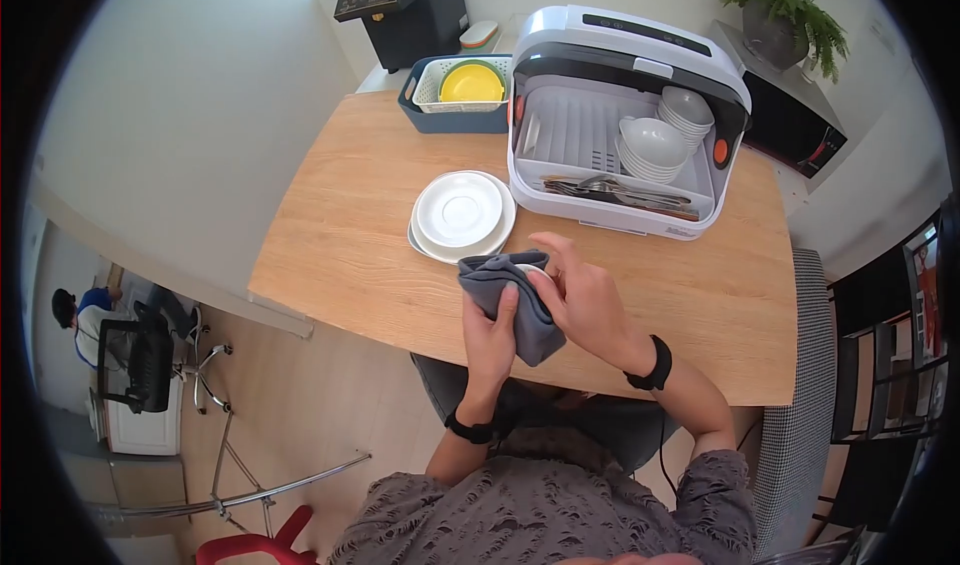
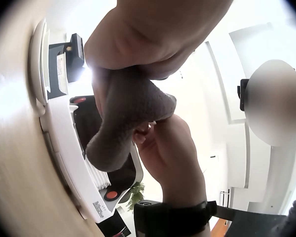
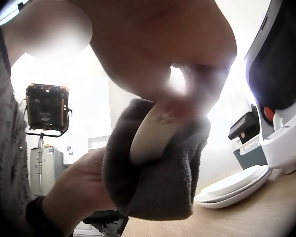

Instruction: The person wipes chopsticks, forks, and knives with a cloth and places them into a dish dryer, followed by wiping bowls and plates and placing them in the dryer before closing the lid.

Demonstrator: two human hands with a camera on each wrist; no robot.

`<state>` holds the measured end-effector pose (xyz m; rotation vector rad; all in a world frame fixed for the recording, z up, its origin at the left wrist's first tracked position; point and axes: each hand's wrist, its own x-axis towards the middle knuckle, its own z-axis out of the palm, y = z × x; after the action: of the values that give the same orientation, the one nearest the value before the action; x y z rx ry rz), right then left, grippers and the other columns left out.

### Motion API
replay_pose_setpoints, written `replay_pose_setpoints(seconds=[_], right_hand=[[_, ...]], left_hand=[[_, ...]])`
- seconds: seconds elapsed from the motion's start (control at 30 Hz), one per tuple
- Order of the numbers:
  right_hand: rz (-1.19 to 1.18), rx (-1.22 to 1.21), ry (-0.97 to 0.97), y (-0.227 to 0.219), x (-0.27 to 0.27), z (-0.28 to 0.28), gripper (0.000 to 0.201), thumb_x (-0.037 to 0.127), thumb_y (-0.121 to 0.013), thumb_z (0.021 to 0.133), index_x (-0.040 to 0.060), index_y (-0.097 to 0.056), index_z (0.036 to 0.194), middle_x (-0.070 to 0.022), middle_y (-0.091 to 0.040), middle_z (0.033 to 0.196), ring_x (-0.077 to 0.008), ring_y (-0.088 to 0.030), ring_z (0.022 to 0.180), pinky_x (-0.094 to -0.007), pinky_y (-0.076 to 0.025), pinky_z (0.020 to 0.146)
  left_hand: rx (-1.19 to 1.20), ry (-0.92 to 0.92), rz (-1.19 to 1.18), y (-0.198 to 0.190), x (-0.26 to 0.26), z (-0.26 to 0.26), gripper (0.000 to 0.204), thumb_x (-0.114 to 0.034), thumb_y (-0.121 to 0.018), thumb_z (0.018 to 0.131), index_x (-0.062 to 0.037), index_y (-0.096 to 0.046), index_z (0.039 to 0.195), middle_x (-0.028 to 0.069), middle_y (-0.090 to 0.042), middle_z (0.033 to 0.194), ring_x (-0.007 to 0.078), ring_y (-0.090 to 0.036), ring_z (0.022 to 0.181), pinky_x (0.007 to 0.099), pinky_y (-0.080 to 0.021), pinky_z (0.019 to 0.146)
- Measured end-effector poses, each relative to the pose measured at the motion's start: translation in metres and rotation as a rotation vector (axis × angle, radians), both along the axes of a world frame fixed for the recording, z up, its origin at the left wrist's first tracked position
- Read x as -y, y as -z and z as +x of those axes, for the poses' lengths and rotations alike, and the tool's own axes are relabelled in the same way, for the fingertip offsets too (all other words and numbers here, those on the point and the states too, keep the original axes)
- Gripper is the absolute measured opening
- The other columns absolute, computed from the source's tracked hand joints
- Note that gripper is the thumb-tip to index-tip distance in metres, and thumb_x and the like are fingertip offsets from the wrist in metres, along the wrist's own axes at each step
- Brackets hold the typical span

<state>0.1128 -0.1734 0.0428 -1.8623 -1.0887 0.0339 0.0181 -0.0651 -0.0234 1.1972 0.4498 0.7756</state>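
A grey cloth (image 1: 535,337) is bunched round a white dish (image 3: 150,136), whose rim shows out of the cloth's folds; its full shape is hidden. My left hand (image 1: 488,343) grips the cloth from the left, thumb on top. With thumb and fingers my right hand (image 1: 592,310) pinches the dish's edge, the index finger raised. In the left wrist view the cloth (image 2: 123,108) hangs between both hands. Stacked white plates (image 1: 460,210) lie on the table just beyond the cloth.
A white dish cabinet (image 1: 600,210) stands open at the back right, holding bowls (image 1: 655,145) and cutlery (image 1: 620,193). Left of it is a blue basin (image 1: 455,123) with a yellow bowl (image 1: 472,83). The wooden table's (image 1: 340,255) front edge lies under my forearms.
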Motion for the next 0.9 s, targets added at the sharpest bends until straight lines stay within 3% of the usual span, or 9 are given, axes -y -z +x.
replay_pose_setpoints(seconds=[0.1,0.23,0.33,0.43,0.53,0.6,0.7,0.77,0.9], right_hand=[[0.032,0.006,0.015,0.002,-0.001,0.0,0.029,0.012,-0.061,0.096,0.0042,-0.053,0.122,-0.0143,-0.063,0.074,-0.037,-0.065,0.067,-0.0452,-0.049,0.057],[0.03,0.143,-0.074,0.02,-0.001,-0.001,0.027,0.011,-0.063,0.096,0.0019,-0.054,0.119,-0.014,-0.064,0.071,-0.0317,-0.065,0.061,-0.0397,-0.049,0.057],[-0.013,0.013,-0.083,0.028,-0.001,0.003,0.025,0.012,-0.062,0.097,0.0013,-0.054,0.118,-0.0155,-0.063,0.07,-0.0338,-0.064,0.059,-0.0411,-0.05,0.058],[-0.02,0.05,-0.09,0.018,-0.003,0.017,0.022,0.01,-0.061,0.095,-0.0005,-0.055,0.115,-0.0164,-0.065,0.069,-0.0307,-0.065,0.058,-0.0398,-0.05,0.057],[-0.043,-0.023,0.087,0.01,-0.008,0.054,0.021,0.009,-0.06,0.095,-0.003,-0.058,0.111,-0.0163,-0.066,0.068,-0.0258,-0.067,0.059,-0.0374,-0.05,0.056],[-0.064,-0.004,0.233,0.0,-0.018,0.09,0.022,0.011,-0.059,0.094,-0.0052,-0.062,0.108,-0.0162,-0.067,0.069,-0.0209,-0.068,0.061,-0.0341,-0.05,0.055],[-0.156,0.152,0.364,-0.008,-0.043,0.142,0.025,0.012,-0.058,0.09,-0.0072,-0.064,0.105,-0.0229,-0.068,0.072,-0.0344,-0.07,0.069,-0.0432,-0.054,0.063],[-0.206,0.34,0.459,-0.006,-0.063,0.166,0.023,0.011,-0.057,0.087,-0.0093,-0.064,0.095,-0.0311,-0.066,0.077,-0.0468,-0.068,0.075,-0.0507,-0.055,0.072],[-0.327,0.311,0.517,0.001,-0.097,0.202,0.025,0.012,-0.054,0.089,-0.0102,-0.063,0.096,-0.0343,-0.067,0.088,-0.0511,-0.067,0.085,-0.0523,-0.055,0.078]], left_hand=[[0.019,0.115,-0.104,0.008,-0.002,0.0,0.039,-0.015,-0.062,0.101,0.0019,-0.048,0.133,0.0109,-0.06,0.125,0.0153,-0.059,0.111,0.0296,-0.047,0.097],[0.116,-0.006,-0.208,0.015,-0.01,0.006,0.036,-0.017,-0.062,0.101,0.0025,-0.05,0.129,0.0101,-0.062,0.121,0.0158,-0.059,0.11,0.0307,-0.049,0.096],[0.117,-0.036,-0.194,0.014,-0.012,0.005,0.034,-0.016,-0.061,0.101,0.0021,-0.051,0.127,0.01,-0.062,0.12,0.0156,-0.059,0.11,0.0305,-0.049,0.097],[0.187,-0.227,-0.216,0.019,-0.018,0.006,0.033,-0.023,-0.058,0.103,0.0009,-0.052,0.125,0.0098,-0.063,0.117,0.0164,-0.063,0.104,0.0321,-0.054,0.09],[0.245,-0.249,-0.318,0.016,-0.044,-0.005,0.034,-0.028,-0.054,0.105,-0.0012,-0.053,0.125,0.0085,-0.063,0.116,0.0171,-0.063,0.103,0.0342,-0.055,0.09],[0.29,-0.138,-0.428,0.017,-0.056,-0.012,0.036,-0.035,-0.05,0.106,-0.0039,-0.053,0.125,0.0067,-0.063,0.111,0.0171,-0.064,0.098,0.0338,-0.056,0.086],[0.403,0.059,-0.518,0.024,-0.059,-0.019,0.039,-0.04,-0.048,0.106,-0.0054,-0.053,0.124,0.0062,-0.063,0.11,0.0165,-0.064,0.098,0.033,-0.058,0.084],[0.342,0.004,-0.56,0.019,-0.049,-0.019,0.04,-0.039,-0.048,0.106,-0.0049,-0.053,0.125,0.006,-0.062,0.11,0.0161,-0.064,0.098,0.0332,-0.058,0.084],[0.293,-0.04,-0.57,0.018,-0.046,-0.027,0.04,-0.038,-0.047,0.106,-0.004,-0.051,0.127,0.0057,-0.062,0.11,0.0153,-0.064,0.098,0.0324,-0.058,0.084]])
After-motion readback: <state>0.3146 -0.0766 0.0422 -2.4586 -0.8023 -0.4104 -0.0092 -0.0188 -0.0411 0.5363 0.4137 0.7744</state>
